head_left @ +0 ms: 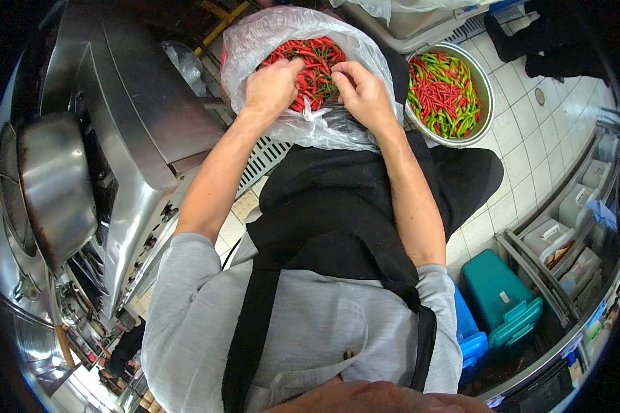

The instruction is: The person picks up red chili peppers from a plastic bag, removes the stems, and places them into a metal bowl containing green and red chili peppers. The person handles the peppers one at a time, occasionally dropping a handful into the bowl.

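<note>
A clear plastic bag [248, 38] full of red chillies [315, 55] with green stems lies open in front of me, with a knot at its near edge. Over the left part of the chillies is my left hand [274, 86], its fingers curled together; what they pinch is too small to name. My right hand [362, 93] is above the right part, thumb and forefinger close together, with any item between them too small to tell. Right of the bag stands a metal bowl [488, 103] holding red and green chillies [444, 96].
Steel kitchen equipment [138, 103] and a large metal pot [58, 182] are at the left. A green bin [496, 289] and a blue bin [467, 330] stand at the lower right. Another person's dark-clothed legs [565, 41] show at the upper right, on the tiled floor [523, 151].
</note>
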